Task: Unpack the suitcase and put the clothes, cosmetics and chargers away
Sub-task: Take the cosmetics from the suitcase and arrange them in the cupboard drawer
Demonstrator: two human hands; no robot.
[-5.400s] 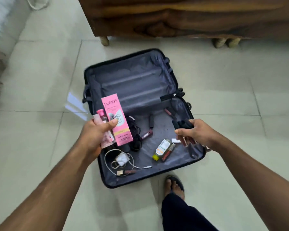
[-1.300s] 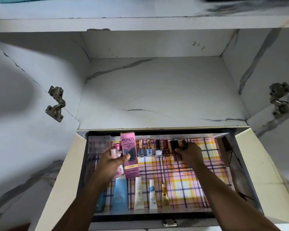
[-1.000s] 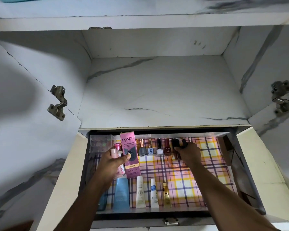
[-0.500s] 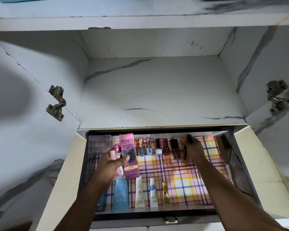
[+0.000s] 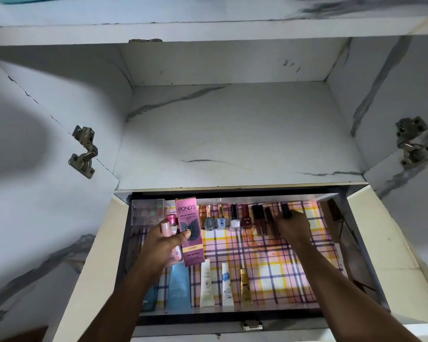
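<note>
An open drawer (image 5: pixel 361 243) lined with pink and yellow checked paper holds cosmetics. My left hand (image 5: pixel 162 245) grips a pink Pond's box (image 5: pixel 190 233) and two small pink bottles (image 5: pixel 169 224) above the drawer's left side. My right hand (image 5: pixel 293 227) reaches to the back row and holds a dark lipstick tube (image 5: pixel 286 210) upright there. Beside it stand two more dark tubes (image 5: pixel 258 218). Several nail polish bottles (image 5: pixel 234 218) line the back. The suitcase is out of sight.
Several tubes (image 5: pixel 206 283) lie along the drawer's front, with a blue one (image 5: pixel 179 287) at the left. A clear palette box (image 5: pixel 148 211) stands in the back left corner. Above is a bare marbled shelf (image 5: pixel 232 134) with door hinges (image 5: pixel 83 151) at both sides.
Since the earliest frame I went from the suitcase on the floor to this drawer. Over the last second my right hand shifted right along the back row, leaving dark tubes standing.
</note>
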